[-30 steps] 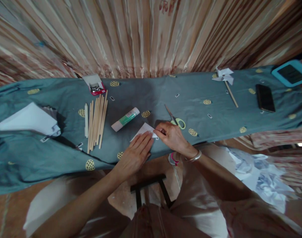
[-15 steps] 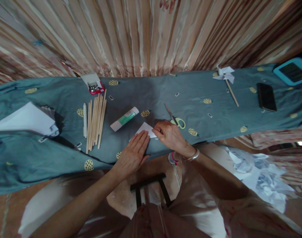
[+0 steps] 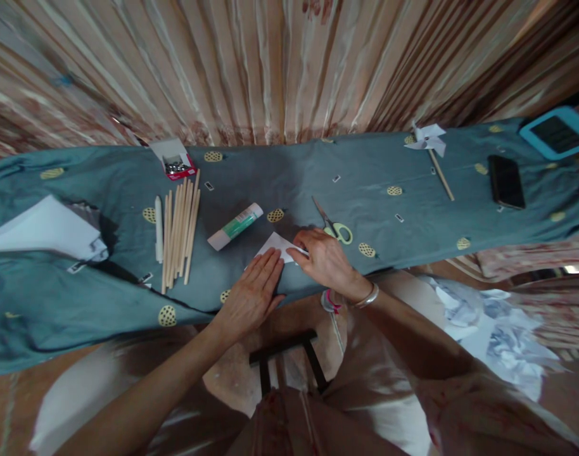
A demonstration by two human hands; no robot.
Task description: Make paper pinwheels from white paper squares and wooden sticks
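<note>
A small white sheet of folded paper [image 3: 275,242], its peak pointing away from me, lies near the front edge of the cloth. My left hand [image 3: 251,291] is laid flat over its lower left part with fingers stretched out. At its right corner, my right hand [image 3: 326,259] has curled fingers closed on the paper; the fingertips are partly hidden. Just beyond that hand rest scissors [image 3: 338,232] with pale green handles. A green and white glue stick [image 3: 235,226] lies to the left of the paper.
Wooden sticks [image 3: 180,234] and a white rod [image 3: 159,231] lie left, below a small open box [image 3: 187,172] of metal bits. White sheets [image 3: 42,228] are far left. A paper pinwheel [image 3: 429,139], phone [image 3: 507,182] and blue-framed device [image 3: 558,133] sit right. Crumpled paper [image 3: 512,345] lies lower right.
My right hand's fingers have slid slightly rightward along the paper's edge. My left hand keeps its place on the paper. The whole view has shifted a little.
</note>
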